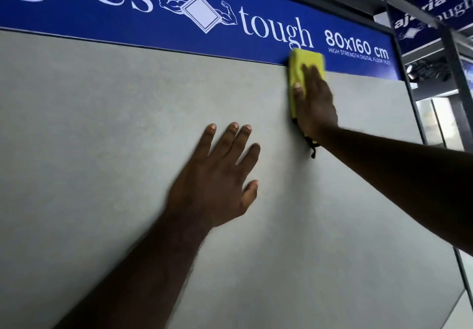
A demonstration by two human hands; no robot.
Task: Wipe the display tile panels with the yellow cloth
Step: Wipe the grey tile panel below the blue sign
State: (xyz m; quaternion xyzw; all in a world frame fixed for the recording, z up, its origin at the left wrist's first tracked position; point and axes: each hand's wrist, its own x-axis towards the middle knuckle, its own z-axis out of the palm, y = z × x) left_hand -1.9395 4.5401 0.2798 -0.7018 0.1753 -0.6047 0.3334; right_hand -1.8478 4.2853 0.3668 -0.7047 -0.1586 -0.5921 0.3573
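- Right hand (313,103): fingers straight and close together, pointing up, pressing the yellow cloth (303,70) flat against the surface. No curl round the cloth; it is pinned under palm and fingers.
- Yellow cloth: folded into a pad, upright. Its top edge overlaps the lower edge of the blue header sign (179,21); the rest lies on the upper right part of the grey tile panel (102,136). A dark tag or loop (312,148) hangs out below the heel of the hand.
- Left hand (220,180): fingers spread wide and straight, tips against the panel, thumb out to the right. Holds nothing. Sits lower and to the left of the right hand, apart from the cloth.
- Both forearms bare, reaching up from the bottom and right edges of the view.
- Grey tile panel: matte, plain, fills most of the view.
- Header sign reads "tough 80x160 cm" in white, with a flexing-arm tile logo.
- A dark metal frame post (412,93) stands at the panel's right edge; a second blue sign (435,14) beyond it.
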